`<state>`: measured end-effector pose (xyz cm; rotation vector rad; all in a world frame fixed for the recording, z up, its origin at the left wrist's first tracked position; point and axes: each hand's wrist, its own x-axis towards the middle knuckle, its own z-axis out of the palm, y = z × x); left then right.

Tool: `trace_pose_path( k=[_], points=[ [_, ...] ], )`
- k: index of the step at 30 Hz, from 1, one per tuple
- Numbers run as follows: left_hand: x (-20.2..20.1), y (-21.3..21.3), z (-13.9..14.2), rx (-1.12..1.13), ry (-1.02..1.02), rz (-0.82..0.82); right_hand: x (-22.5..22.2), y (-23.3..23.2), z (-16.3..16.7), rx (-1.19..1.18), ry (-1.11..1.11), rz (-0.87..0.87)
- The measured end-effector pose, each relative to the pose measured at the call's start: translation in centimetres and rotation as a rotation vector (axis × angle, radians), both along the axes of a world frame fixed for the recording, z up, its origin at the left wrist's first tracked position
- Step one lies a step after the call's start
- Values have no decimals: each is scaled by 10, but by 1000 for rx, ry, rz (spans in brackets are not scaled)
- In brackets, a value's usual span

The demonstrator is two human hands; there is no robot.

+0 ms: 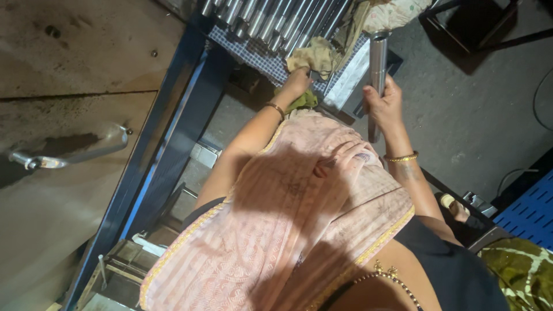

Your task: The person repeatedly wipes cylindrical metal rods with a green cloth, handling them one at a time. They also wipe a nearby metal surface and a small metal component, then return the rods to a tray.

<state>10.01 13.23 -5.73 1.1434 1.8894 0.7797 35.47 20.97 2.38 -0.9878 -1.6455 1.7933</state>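
Right hand (385, 103) is clenched around a long polished steel cylinder rod (377, 63), held near vertical just beside the edge of the blue metal worktop (173, 115). Rod's lower end runs down past the wrist toward the pink draped cloth (299, 213).

Left hand (296, 80) is on the worktop edge, fingers curled onto a crumpled yellowish rag (314, 56); a bit of green cloth (302, 102) shows under the wrist. Can't tell how firm that grip is.

Behind the rag on the worktop: a row of similar steel rods (271, 17) lying side by side on a checked mat (253, 55). Grey concrete floor (472, 115) lies beyond the held rod.
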Motion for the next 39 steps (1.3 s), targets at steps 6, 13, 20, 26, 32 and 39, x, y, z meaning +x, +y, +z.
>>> trace_pose_path(
  k=[6,13,20,26,32,39],
  points=[
    [2,0,6,-202,93,-16,-19,4,5,-20,-36,56],
    [-12,-21,32,207,-482,41,-54,3,29,-9,-266,187],
    [-13,-38,72,593,-921,321,-97,-15,49,337,-520,539],
    [-14,-79,100,642,-1020,619,-126,-38,58,150,-371,728],
    [-33,-147,143,814,-910,767,-151,-44,58,-14,-325,1062],
    [-45,-263,186,980,-670,985,-150,-65,40,20,-329,1229]
  ],
)
